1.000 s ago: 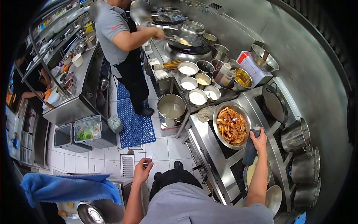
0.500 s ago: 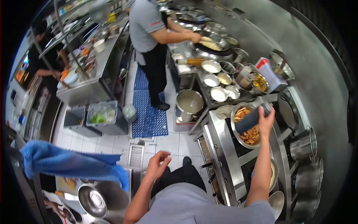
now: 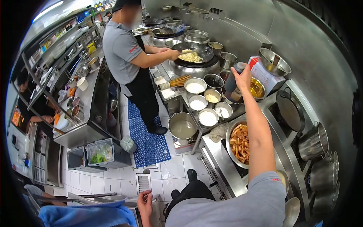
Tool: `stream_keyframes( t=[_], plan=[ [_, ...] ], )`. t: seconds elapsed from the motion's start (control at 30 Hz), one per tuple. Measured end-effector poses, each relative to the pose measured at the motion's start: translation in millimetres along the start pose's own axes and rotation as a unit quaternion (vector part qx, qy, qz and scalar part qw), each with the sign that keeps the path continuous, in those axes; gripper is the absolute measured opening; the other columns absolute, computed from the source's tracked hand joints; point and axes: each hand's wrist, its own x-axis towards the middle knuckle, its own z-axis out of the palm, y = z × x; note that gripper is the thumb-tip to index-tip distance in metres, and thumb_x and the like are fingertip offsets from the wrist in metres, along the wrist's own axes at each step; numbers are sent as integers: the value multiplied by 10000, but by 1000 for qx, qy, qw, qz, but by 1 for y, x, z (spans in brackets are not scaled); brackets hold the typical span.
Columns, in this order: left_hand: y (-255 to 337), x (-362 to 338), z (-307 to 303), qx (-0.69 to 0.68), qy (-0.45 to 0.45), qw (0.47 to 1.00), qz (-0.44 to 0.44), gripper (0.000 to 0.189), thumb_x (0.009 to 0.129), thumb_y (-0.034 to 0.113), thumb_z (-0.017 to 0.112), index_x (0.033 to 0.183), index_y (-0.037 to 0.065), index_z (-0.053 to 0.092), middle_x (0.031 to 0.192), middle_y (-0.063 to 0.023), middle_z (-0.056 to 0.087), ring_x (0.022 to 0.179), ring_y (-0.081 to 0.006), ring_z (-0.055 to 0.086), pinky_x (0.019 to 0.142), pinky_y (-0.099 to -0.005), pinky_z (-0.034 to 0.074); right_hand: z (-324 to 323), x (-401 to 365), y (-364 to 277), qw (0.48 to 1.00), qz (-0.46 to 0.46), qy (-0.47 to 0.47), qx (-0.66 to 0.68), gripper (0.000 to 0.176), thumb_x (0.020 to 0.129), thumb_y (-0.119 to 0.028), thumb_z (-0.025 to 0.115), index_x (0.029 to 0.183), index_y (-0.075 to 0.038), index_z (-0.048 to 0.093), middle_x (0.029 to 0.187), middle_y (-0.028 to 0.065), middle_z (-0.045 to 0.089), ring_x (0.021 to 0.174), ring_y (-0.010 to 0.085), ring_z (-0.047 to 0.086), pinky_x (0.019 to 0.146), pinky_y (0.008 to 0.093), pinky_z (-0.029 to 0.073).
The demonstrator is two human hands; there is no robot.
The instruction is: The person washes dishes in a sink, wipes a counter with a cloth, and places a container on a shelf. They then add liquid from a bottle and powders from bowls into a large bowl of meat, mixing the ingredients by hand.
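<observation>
Two hands of the wearer are in view. The right hand (image 3: pixel 243 76) is closed round the upper part of a dark bottle (image 3: pixel 231 85), thumb and fingers wrapped near the cap. Arm extended. The bottle stands slightly tilted among the sauce vessels at the far side, in front of the pot of amber liquid (image 3: pixel 258 89); whether its base touches anything cannot be determined. A second bottle (image 3: pixel 237 94) shows partly behind it.

The left hand (image 3: pixel 145 200) is low beside the body, fingers loosely curled, thumb apart from the palm; nothing is seen in its grasp. A blue cloth (image 3: pixel 89 215) hangs to its left.

Beneath the right forearm, a metal bowl (image 3: pixel 229 150) of reddish-brown food (image 3: pixel 239 142) sits on the steel range (image 3: pixel 218 154), its right side obscured by the arm. A crumpled rag (image 3: pixel 218 132) lies just beside the bowl. On the adjoining counter (image 3: pixel 184 96) stand several bowls of white contents (image 3: pixel 208 117), near the bottle.
</observation>
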Motion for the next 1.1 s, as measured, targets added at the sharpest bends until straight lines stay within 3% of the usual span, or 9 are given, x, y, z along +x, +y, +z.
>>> stream_keyframes(
  t=[0.17,0.33,0.47,0.73,0.8,0.87,1.0,1.07,1.1],
  plan=[
    [8,28,32,-5,42,999,-9,185,920,144,664,1044,14,618,952,-40,653,763,-84,544,696,-236,441,43,8,54,986,17,-136,-90,605,740,-343,822,1136,-46,475,1073,205,647,1016,393,624,851,502,458],
    [16,58,59,7,30,999,-10,171,930,133,651,1047,12,619,922,-32,641,758,-85,546,687,-232,440,66,5,83,897,9,-324,-301,718,734,-453,800,1237,-95,435,1043,182,695,1002,353,665,924,554,392],
    [23,83,71,10,9,1000,-7,168,941,141,641,1047,13,622,945,-36,646,766,-84,547,671,-239,428,68,-1,92,857,47,-380,-345,814,723,-497,799,1303,-79,410,1044,191,702,1004,352,671,989,581,340],
    [43,150,90,20,-77,997,0,189,942,165,657,1054,20,612,932,-23,636,760,-69,526,673,-225,413,69,-21,95,870,-38,-325,-370,643,724,-440,809,1170,-88,509,1012,169,690,1064,334,616,927,495,395],
    [52,167,87,39,-107,993,-6,202,942,167,660,1057,9,609,947,-40,643,817,-97,564,723,-238,438,48,-26,71,933,-146,-200,-262,435,804,-287,738,1126,-77,532,1024,166,651,1029,351,563,878,463,416],
    [52,188,83,32,-129,991,5,204,941,165,659,1057,5,609,954,-49,645,840,-110,577,742,-246,447,15,-45,49,956,-137,-158,-206,285,820,-156,683,1063,-50,579,959,172,658,962,361,597,822,486,447],
    [46,235,63,29,-164,986,24,218,935,176,671,1050,2,608,964,-57,649,836,-111,577,740,-250,451,-44,-143,37,889,171,-376,-197,256,781,-59,624,1028,2,641,959,213,689,928,413,655,796,513,517],
    [42,264,54,25,-190,980,43,223,937,192,674,1046,8,610,962,-42,644,823,-99,564,731,-238,445,-41,-196,37,874,180,-402,-206,329,753,-81,690,1066,17,664,880,206,699,884,378,677,795,469,534],
    [48,273,53,30,-202,978,44,216,942,195,667,1047,15,608,963,-30,639,818,-89,556,728,-231,443,-35,-214,32,902,210,-344,-156,389,728,-114,735,1083,27,662,854,200,699,846,353,688,774,434,546]
  ],
)
